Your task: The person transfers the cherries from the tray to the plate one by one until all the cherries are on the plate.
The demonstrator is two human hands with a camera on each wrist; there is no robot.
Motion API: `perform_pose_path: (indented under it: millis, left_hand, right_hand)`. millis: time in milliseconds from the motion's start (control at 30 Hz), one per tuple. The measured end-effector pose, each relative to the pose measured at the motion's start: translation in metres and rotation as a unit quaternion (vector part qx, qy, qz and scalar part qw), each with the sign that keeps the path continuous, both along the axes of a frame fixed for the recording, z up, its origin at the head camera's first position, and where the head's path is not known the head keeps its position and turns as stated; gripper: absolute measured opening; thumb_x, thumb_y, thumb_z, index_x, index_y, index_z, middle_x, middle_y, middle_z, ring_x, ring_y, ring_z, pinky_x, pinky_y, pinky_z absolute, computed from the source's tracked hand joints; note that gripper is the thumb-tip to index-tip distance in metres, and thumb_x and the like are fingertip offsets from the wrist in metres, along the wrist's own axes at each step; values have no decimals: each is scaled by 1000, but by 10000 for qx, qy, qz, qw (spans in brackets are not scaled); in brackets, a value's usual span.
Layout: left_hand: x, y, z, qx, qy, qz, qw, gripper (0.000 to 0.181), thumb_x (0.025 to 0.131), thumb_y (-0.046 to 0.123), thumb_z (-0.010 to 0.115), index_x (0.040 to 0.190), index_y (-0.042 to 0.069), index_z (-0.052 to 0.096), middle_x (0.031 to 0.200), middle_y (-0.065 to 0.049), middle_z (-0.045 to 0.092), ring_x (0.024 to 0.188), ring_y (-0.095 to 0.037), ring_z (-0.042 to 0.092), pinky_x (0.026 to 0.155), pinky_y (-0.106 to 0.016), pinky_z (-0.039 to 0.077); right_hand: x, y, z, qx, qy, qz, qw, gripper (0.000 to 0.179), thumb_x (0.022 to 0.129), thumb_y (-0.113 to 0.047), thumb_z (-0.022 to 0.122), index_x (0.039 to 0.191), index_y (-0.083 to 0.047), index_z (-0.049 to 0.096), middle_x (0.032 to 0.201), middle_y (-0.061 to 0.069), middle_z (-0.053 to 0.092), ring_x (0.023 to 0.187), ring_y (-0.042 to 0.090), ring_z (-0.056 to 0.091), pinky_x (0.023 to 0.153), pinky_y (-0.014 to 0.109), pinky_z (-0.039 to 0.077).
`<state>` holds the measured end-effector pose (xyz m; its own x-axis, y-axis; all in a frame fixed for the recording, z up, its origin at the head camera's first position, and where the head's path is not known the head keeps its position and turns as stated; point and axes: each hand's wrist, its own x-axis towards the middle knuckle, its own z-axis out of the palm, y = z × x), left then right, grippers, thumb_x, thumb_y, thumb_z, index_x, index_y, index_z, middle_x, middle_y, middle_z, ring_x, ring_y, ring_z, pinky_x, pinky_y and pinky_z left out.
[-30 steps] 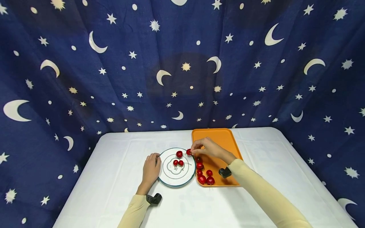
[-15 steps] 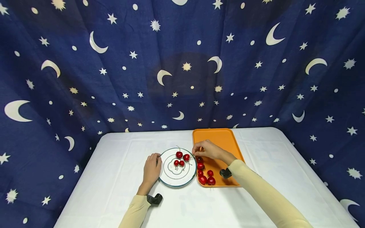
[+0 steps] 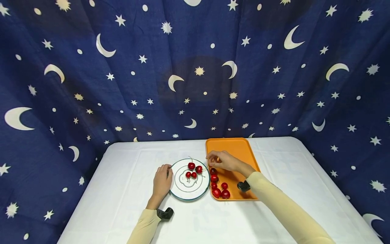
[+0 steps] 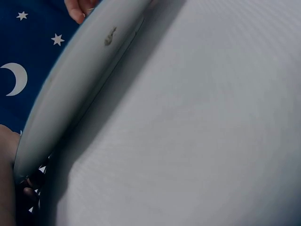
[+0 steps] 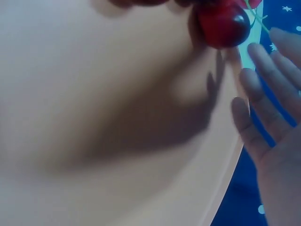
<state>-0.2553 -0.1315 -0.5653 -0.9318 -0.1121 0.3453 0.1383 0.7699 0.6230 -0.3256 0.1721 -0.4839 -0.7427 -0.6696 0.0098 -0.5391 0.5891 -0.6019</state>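
Cherries (image 3: 191,166) lie between two hands: four on an enamel-style plate (image 3: 182,191) beside the left hand (image 3: 162,179), at least six on an orange tray (image 3: 229,145) by the right hand (image 3: 224,160).

The left hand grips the plate's rim; its four cherries sit toward the right hand. Nearer the tray cherries (image 3: 214,178), the right hand hovers over the tray edge facing the plate, fingers parted, holding nothing visible; whether one touches a green stem (image 5: 259,19) cannot be told. From just below its fingertips, the tray cherries run in a row toward the person.
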Motion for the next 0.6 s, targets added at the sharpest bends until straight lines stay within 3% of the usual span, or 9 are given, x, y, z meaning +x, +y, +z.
perform_pose_path:
  millis: [300,600]
  left_hand:
    - [0,0,0,54,-14,21,10000,27,105,18,51,116,0,68,108,-15,72,103,-30,63,94,-48,51]
    - [-1,0,-1,60,-10,12,10000,26,104,17,52,116,0,68,107,-15,72,102,-30,63,93,-48,51]
  right_hand:
    - [3,8,-7,317,-441,-86,9985,39,96,-35,72,122,-7,65,101,1,72,89,12,63,82,19,52]
    - [7,13,-10,488,-480,-84,9976,31,92,-34,76,109,-9,70,92,-1,71,79,8,58,73,18,50]
